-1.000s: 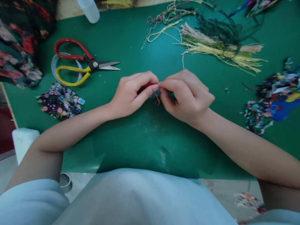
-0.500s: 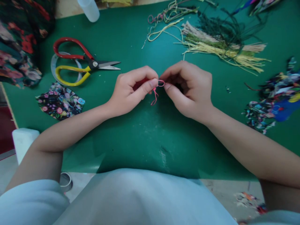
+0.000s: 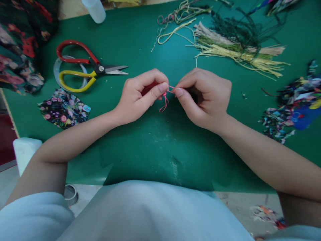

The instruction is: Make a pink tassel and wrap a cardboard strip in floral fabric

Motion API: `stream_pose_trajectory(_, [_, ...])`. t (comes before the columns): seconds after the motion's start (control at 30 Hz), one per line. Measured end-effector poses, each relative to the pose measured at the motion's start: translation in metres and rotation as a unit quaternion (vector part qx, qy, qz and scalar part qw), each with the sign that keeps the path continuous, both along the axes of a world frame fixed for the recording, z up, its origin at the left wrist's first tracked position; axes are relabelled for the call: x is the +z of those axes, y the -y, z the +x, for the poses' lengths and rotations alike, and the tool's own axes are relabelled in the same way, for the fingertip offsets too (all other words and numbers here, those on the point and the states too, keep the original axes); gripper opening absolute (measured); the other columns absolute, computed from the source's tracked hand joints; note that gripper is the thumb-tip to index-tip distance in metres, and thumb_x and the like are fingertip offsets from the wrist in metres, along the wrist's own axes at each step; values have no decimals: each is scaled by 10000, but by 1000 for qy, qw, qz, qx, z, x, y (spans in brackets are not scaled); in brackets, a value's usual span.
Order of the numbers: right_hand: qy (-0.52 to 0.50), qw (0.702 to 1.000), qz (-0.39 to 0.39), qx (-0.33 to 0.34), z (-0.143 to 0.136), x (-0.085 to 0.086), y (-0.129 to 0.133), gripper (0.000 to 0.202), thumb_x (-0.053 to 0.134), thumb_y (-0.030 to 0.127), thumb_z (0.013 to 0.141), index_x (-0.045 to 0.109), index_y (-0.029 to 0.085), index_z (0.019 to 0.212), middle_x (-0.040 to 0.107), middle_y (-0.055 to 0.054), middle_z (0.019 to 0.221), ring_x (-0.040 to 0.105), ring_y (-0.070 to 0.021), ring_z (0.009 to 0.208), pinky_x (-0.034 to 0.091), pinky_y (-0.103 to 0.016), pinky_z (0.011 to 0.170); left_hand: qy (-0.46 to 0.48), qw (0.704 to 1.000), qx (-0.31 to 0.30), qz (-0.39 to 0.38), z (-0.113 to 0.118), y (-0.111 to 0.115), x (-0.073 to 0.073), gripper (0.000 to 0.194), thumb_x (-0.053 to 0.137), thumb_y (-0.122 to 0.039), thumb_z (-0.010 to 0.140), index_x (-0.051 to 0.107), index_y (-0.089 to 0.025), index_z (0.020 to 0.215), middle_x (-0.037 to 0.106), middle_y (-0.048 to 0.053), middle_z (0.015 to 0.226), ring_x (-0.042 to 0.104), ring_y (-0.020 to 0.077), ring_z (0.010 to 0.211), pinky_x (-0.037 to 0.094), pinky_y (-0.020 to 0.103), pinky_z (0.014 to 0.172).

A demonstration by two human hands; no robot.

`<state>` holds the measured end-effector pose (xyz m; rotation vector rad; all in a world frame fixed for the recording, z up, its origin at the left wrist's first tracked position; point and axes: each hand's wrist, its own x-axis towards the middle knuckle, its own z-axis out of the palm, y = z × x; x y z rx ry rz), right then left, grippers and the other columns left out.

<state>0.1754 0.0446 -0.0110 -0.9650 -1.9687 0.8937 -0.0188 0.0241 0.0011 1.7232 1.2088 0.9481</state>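
A thin pink cord (image 3: 164,104) runs between my two hands above the green table, with a small knot and a loop hanging under my left fingertips. My left hand (image 3: 144,95) pinches the cord between thumb and forefinger; something red shows inside its curled fingers, mostly hidden. Facing it, my right hand (image 3: 204,97) is closed, its thumb and forefinger pinching the cord's right end. Only a short span of cord shows between the fingertips.
Scissors (image 3: 101,68) with red and yellow handles lie over a clear tape ring (image 3: 57,72). Near them are a floral fabric piece (image 3: 67,110) and a white bottle (image 3: 96,11). Yellow and green cord bundles (image 3: 235,55) lie at the back right, fabric scraps (image 3: 278,124) further right.
My right hand has shifted slightly right, and its fingertips now pinch the cord. The open pink loop between the hands has narrowed. The hanging end has swung a little left.
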Motion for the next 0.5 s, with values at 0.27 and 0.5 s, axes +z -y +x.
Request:
stream_pose_trajectory(0.27, [-2,998,57,-2,0,-3,0,298,536,470,971,595,254,774,604,-7,675,617,-161,671,558,-332,672,62,998,23,-15,1,-2,0,422,544,-586,929,647,-195,806,603,-5,709,640,105,639,521,250,623])
stream_pose_trajectory(0.5, [-10,995,96,-12,1,-5,-1,341,508,455,984,545,245,718,568,2,637,563,-138,575,512,-312,568,86,996,29,-12,1,-4,-2,416,543,-544,948,651,-177,782,557,-10,662,598,91,583,504,249,616])
